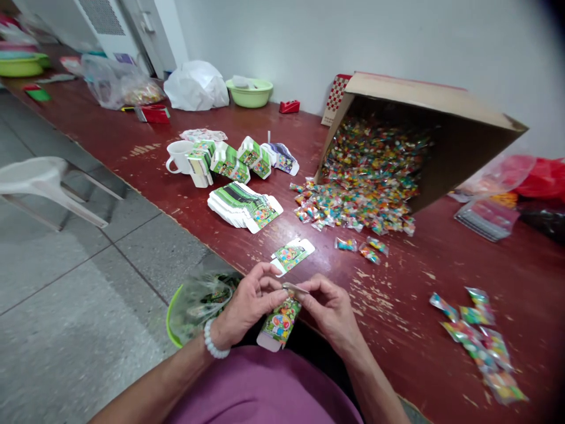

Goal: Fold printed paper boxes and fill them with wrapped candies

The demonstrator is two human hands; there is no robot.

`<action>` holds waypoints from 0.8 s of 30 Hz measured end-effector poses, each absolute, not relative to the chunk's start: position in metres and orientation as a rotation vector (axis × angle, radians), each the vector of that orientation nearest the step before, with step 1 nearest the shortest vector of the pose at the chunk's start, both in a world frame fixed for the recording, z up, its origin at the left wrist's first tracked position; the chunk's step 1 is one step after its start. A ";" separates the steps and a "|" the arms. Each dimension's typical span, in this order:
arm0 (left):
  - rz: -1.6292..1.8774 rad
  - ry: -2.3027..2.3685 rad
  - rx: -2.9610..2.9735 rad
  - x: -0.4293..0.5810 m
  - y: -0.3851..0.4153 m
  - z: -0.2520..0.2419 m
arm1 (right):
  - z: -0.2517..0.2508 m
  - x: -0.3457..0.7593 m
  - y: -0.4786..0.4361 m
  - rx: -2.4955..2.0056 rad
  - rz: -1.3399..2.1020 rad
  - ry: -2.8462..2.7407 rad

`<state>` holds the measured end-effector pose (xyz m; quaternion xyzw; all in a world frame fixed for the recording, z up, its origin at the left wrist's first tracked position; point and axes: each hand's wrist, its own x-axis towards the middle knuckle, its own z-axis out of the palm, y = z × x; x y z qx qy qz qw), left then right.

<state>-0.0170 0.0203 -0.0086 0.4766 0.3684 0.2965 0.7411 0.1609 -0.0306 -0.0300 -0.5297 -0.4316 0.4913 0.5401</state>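
Note:
Between my hands is a small green printed candy box (281, 321), tilted, with a white flap at its lower end. My left hand (252, 300) grips its upper left edge with the thumb across the front. My right hand (330, 306) pinches the flap at the upper end between thumb and fingers. Just beyond my fingertips a flat carton (292, 254) of the same print lies on the table. Behind it is a fanned stack of flat cartons (242, 206). Three wrapped candies (369, 253) lie to the right of the flat carton.
A large cardboard box (441, 88) lies on its side, wrapped candies (371, 176) spilling out. More candy packets (481, 338) lie at right. Folded boxes (229, 160) stand beside a white mug (179, 157). Below the table edge is a bag-lined green basin (174, 324). A white stool (44, 176) stands left.

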 end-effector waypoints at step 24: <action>0.427 0.689 0.995 -0.008 0.016 -0.016 | -0.016 0.157 -0.021 -1.089 1.477 -0.746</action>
